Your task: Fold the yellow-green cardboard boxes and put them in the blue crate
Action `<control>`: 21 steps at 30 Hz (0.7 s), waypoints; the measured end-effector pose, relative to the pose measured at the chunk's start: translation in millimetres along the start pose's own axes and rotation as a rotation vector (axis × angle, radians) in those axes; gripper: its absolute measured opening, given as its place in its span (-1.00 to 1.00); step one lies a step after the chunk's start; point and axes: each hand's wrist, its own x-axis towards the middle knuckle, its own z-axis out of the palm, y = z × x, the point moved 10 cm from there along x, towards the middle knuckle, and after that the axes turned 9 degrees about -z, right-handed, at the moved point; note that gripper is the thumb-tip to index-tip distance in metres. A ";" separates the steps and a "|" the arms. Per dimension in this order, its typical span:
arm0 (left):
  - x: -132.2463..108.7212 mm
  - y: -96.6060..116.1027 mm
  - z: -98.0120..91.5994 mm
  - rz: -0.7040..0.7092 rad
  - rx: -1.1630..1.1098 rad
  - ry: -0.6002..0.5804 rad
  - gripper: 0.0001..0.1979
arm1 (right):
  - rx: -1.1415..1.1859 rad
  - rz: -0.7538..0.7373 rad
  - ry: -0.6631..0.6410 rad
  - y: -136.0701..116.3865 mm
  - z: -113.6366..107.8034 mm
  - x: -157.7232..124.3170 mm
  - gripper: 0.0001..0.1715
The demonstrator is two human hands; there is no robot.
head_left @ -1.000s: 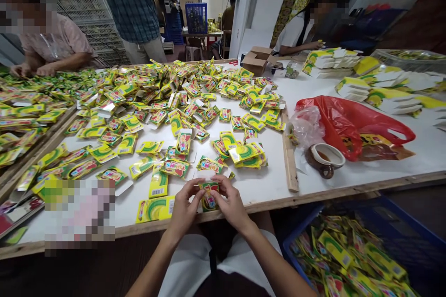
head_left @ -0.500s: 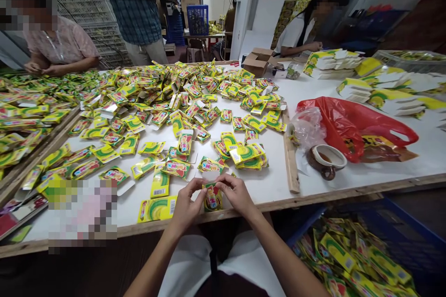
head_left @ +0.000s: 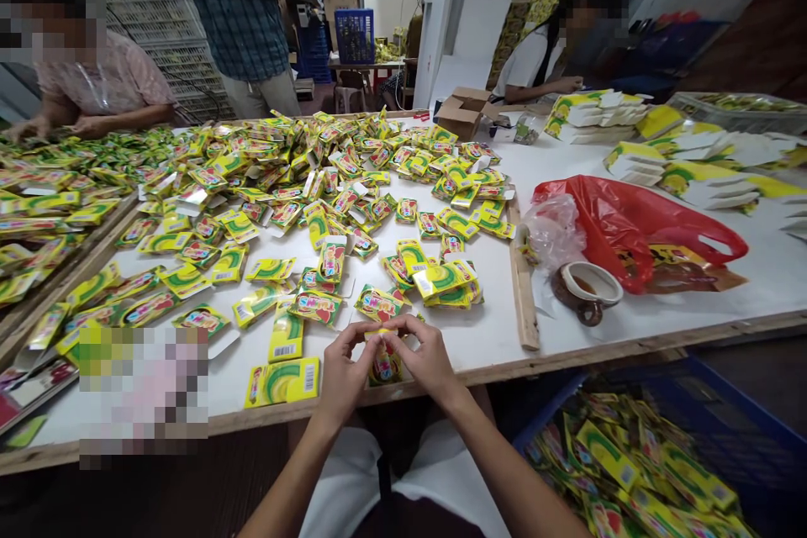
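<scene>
Both my hands hold one small yellow-green carton (head_left: 385, 363) upright at the near edge of the white table (head_left: 485, 336). My left hand (head_left: 342, 374) pinches its top left corner, my right hand (head_left: 424, 357) pinches the top right, and the fingertips meet over the carton's top flap. A flat yellow carton (head_left: 282, 381) lies just left of my left hand. Several more flattened cartons (head_left: 315, 210) are scattered across the table ahead of me.
A blue crate (head_left: 636, 462) of finished cartons sits low at my right. A red plastic bag (head_left: 630, 227), a cup (head_left: 586, 286) and a wooden strip (head_left: 522, 286) lie on the right. Stacks of blanks (head_left: 687, 160) are far right. Other people work at the far side.
The carton's white top flap, open half a second ago, is now folded down under my fingertips. My hands have drawn closer together over the top.
</scene>
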 end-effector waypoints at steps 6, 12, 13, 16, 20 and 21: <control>9.7 -3.7 0.4 -0.050 0.002 0.022 -0.84 | -0.038 0.063 -0.073 7.0 1.7 6.8 -0.86; -1.3 5.2 1.6 0.051 0.061 -0.053 -0.84 | 0.078 0.056 -0.050 7.4 5.8 -8.3 -0.85; -0.5 10.5 4.2 0.084 0.099 -0.087 -0.84 | 0.059 0.048 -0.034 3.7 -1.7 -11.0 -0.85; 12.5 26.2 14.6 0.197 0.271 -0.177 -0.79 | -0.136 0.078 0.025 -10.8 -60.7 -25.0 -0.79; 41.1 27.5 40.0 0.329 0.633 -0.322 -0.40 | -0.568 0.271 -0.096 -17.8 -179.6 -66.8 -0.73; 46.2 24.8 47.2 0.349 0.702 -0.371 -0.33 | -0.651 0.296 -0.110 -20.1 -204.7 -77.7 -0.71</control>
